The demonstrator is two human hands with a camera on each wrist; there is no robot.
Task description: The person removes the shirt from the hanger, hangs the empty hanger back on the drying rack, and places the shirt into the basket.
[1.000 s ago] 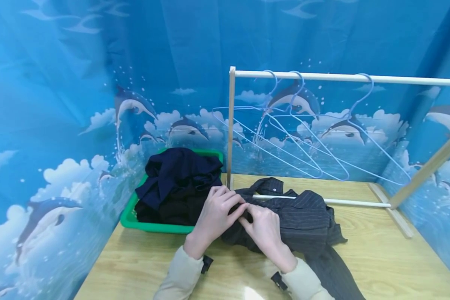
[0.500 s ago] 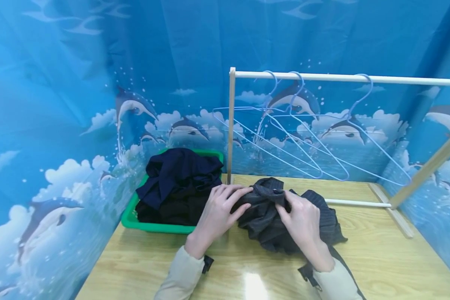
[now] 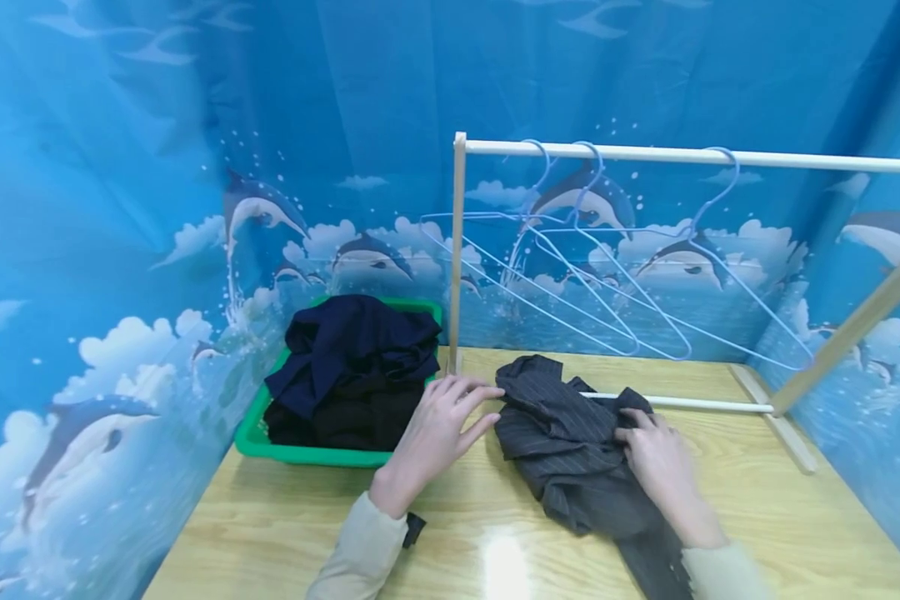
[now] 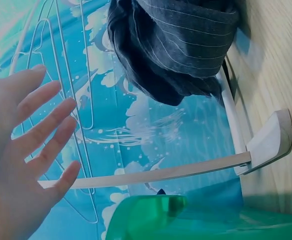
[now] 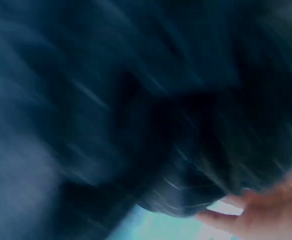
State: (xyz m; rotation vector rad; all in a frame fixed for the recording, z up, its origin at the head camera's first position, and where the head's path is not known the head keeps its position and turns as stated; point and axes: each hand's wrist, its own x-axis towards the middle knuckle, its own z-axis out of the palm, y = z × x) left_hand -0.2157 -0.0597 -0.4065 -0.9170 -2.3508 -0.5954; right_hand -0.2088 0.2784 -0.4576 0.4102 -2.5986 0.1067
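Observation:
A dark grey pinstriped shirt [image 3: 562, 450] lies bunched on the table in front of the rack, with one part trailing toward the near edge. At its right side, my right hand [image 3: 660, 462] pinches a fold of the cloth. The right wrist view is blurred; dark striped fabric [image 5: 186, 125] fills most of it, with my fingers at the lower right. My left hand [image 3: 438, 425] hovers between the green basket and the shirt, its fingers extended near the shirt's left edge. In the left wrist view those fingers [image 4: 51, 135] are spread and hold nothing.
A green basket [image 3: 303, 455] heaped with navy and black clothes [image 3: 352, 350] stands at the left. Behind the shirt is a wooden rack [image 3: 456, 250] with a white top rail [image 3: 660, 154] carrying several blue wire hangers [image 3: 712, 208]. Its white lower bar [image 3: 705, 405] runs close to the shirt.
Both hands were together on the shirt. My right hand has moved right across it, shifting the folds, while my left has let go and stayed near the same place.

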